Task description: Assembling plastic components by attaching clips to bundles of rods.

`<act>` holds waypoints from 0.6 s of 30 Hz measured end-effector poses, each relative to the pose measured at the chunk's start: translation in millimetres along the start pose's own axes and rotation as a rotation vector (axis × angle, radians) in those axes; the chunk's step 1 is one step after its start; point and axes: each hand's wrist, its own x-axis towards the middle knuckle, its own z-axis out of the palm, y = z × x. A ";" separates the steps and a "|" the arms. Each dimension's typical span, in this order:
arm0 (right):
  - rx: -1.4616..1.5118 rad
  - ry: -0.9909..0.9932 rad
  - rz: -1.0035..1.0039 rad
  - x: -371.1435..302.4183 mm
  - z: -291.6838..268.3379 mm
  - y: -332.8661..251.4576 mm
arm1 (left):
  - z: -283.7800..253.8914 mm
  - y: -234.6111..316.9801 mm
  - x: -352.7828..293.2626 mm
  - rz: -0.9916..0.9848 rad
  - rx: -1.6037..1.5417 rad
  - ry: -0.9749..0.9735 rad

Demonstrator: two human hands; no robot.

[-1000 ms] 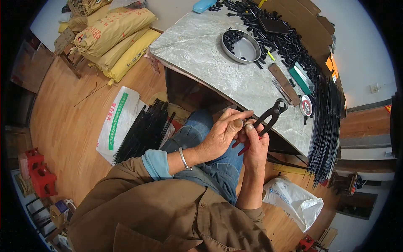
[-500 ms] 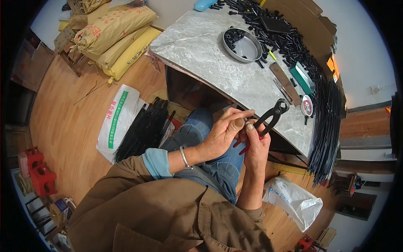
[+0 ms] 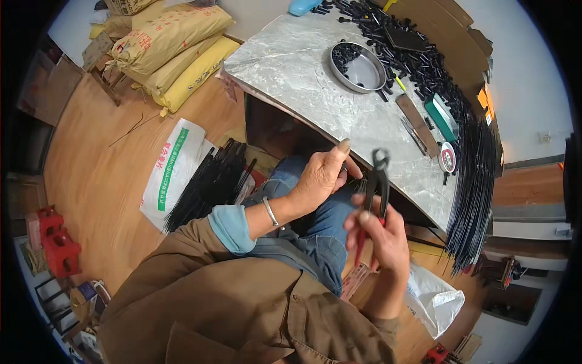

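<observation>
My right hand [image 3: 388, 233] is wrapped round a pair of pincers [image 3: 379, 191] with black jaws and red handles. The jaws point up toward the table edge, and the motion blurs them and my fingers slightly. To the left, over my knees, my left hand [image 3: 324, 176] has its thumb raised and the other fingers curled. A small dark thing seems to sit among those fingers, but I cannot make it out. The pincers and my left hand are apart.
The grey marbled table [image 3: 291, 79] bears a round metal tray [image 3: 371, 68] with small black parts, a heap of black pieces [image 3: 418, 73], a green box [image 3: 441, 116] and long black rods [image 3: 470, 194]. More rods [image 3: 209, 188] lie on a white sack [image 3: 176, 158] at my left.
My right hand has pulled the pincers away from my left hand, down and toward me, and turned them more upright. My left thumb has lifted.
</observation>
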 end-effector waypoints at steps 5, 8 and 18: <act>0.034 -0.171 0.203 -25.8 -11.6 6.2 | 3.7 1.1 3.0 -0.135 -0.057 -0.085; 0.093 -0.170 0.234 -26.4 -12.4 6.6 | 10.7 5.6 0.0 -0.084 0.004 -0.139; -0.457 -0.062 0.314 -42.9 -16.2 -12.0 | 24.3 -5.4 -11.1 -0.006 0.162 -0.119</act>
